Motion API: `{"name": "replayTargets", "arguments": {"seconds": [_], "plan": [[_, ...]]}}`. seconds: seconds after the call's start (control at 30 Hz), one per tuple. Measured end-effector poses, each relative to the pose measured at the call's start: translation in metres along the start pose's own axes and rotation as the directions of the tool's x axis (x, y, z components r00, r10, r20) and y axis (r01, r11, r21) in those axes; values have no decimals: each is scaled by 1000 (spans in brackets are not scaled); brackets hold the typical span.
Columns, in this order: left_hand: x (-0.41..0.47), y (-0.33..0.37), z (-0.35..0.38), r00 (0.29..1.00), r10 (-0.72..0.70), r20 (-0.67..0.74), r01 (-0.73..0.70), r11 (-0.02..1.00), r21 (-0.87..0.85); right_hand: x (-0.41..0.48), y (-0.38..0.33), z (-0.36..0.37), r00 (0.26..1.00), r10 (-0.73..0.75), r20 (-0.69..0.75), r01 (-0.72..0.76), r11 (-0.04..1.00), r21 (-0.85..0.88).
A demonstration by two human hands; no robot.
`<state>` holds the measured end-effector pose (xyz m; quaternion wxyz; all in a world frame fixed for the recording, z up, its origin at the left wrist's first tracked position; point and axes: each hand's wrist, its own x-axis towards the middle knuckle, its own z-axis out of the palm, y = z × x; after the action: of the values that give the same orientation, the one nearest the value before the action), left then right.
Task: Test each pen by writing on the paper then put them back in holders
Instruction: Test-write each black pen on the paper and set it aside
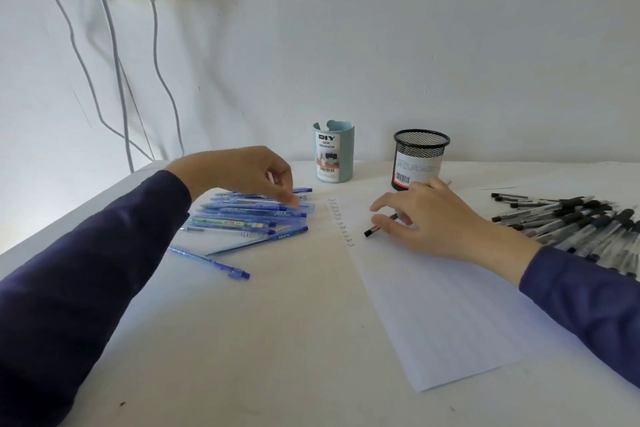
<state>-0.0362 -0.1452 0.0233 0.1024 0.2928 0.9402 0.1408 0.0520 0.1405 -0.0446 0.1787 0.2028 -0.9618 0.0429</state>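
Head view: blue holder point(334, 152) label reads "DIY DESK ORGANIZER".

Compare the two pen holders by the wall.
The blue holder has a solid wall and wavy rim; the black holder is open mesh with a round rim. The blue holder's label reads DIY Desk Organizer; the black holder's is white with a red edge. Both stand upright, barcoded.

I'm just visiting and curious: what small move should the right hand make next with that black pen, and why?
Probably pinch the black pen firmly and lift it toward the black mesh cup just behind. The right hand lies over the pen on the paper, beside a column of written test words, and no pens show in the cup.
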Motion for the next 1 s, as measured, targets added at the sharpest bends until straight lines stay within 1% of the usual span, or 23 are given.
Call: {"name": "replayTargets", "arguments": {"seconds": [0.1, 0.13, 0.23, 0.3, 0.4, 0.47, 0.53, 0.6, 0.63, 0.73, 0.9, 0.93, 1.0], "plan": [[-22, 8, 5, 994, 26, 108, -37, 993, 110, 1, -2, 1, 999, -18, -40, 18, 1000, 13], [-31, 8, 5, 986, 12, 165, -34, 991, 130, 1, -3, 0, 998, -29, -59, 30, 999, 15], [-56, 6, 3, 921, -91, 380, 34, 987, 155, 2, -5, 2, 992, -53, -115, 58, 998, 36], [-64, 2, 6, 893, -149, 424, 59, 974, 218, 2, -5, 3, 988, -74, -136, 78, 997, 26], [-65, 0, 13, 920, -169, 353, 70, 959, 275, 2, -5, 6, 978, -117, -170, 116, 993, -18], [-64, 2, 14, 958, -106, 266, 41, 970, 241, 2, -4, 6, 975, -125, -184, 122, 992, -29], [-59, 9, 19, 994, -13, 106, -4, 988, 154, 2, -3, 5, 975, -122, -185, 119, 993, -27], [-48, 16, 30, 996, 53, -68, -46, 994, 103, 2, -1, 4, 977, -114, -179, 110, 993, -30], [-41, 17, 37, 990, 81, -112, -69, 992, 110, 2, -1, 3, 979, -109, -174, 105, 994, -32], [-27, 17, 55, 985, 132, -109, -117, 984, 136, 2, 1, 2, 983, -79, -164, 79, 997, -7], [-25, 14, 57, 986, 143, -90, -138, 989, 54, 2, 7, 4, 986, -57, -157, 59, 998, 8], [-26, 14, 55, 982, 160, -98, -154, 986, 66, 2, 8, 4, 986, -55, -155, 56, 998, 4], [-31, 11, 44, 966, 206, -159, -194, 977, 91, 3, 11, 5, 985, -53, -163, 54, 999, -3]]}}
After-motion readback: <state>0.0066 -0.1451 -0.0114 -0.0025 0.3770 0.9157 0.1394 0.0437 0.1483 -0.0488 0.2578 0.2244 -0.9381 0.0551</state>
